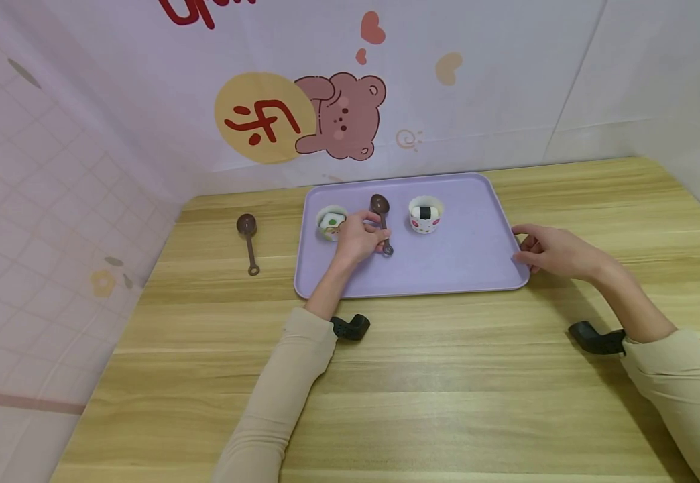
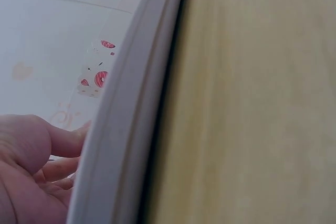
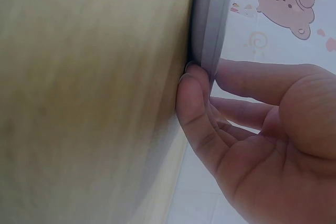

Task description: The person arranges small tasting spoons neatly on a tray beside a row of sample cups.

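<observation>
A lilac tray [image 1: 464,268] lies on the wooden table. My left hand [image 1: 359,241] is over its left half, thumb and fingers pinching the handle of a brown measuring spoon [image 1: 379,204]. The spoon's bowl points toward the wall. In the left wrist view the tray's rim [image 2: 126,98] hides the spoon and the fingertips. At the tray's right edge my right hand [image 1: 558,251] grips the rim [image 3: 212,19], thumb on one side and fingers curled against the other. A paper cup [image 1: 424,225] with a rice-ball-shaped piece stands right of the spoon.
Partly behind my left hand, a second cup [image 1: 330,231] holds a white piece with a green spot. Another brown measuring spoon [image 1: 247,225] lies on the table left of the tray. A wall covering with a printed bear [image 1: 350,117] rises behind the table [image 1: 434,389].
</observation>
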Available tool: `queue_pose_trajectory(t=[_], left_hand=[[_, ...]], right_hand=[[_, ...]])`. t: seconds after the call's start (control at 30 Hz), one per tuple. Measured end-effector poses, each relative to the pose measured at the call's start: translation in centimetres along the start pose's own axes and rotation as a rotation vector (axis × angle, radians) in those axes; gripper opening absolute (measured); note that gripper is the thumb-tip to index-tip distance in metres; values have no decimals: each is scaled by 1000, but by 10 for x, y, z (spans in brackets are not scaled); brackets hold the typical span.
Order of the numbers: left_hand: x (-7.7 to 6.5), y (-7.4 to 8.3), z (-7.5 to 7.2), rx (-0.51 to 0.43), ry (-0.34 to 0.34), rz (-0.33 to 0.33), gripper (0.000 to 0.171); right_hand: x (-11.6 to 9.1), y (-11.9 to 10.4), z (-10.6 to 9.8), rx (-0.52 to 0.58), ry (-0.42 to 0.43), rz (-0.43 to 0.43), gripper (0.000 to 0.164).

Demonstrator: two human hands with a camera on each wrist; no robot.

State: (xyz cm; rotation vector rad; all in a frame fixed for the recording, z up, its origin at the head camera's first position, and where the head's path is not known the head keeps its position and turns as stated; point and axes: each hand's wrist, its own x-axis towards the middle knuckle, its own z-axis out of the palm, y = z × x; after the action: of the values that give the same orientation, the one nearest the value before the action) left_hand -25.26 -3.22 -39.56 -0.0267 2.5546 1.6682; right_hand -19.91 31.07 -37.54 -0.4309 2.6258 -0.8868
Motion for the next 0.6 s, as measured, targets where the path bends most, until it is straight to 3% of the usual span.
queue_pose_trajectory(t=[0.6], left_hand=[[-2, 4, 6, 176, 38, 52, 28]], right_hand=[[0, -1, 1, 21, -3, 2, 54]])
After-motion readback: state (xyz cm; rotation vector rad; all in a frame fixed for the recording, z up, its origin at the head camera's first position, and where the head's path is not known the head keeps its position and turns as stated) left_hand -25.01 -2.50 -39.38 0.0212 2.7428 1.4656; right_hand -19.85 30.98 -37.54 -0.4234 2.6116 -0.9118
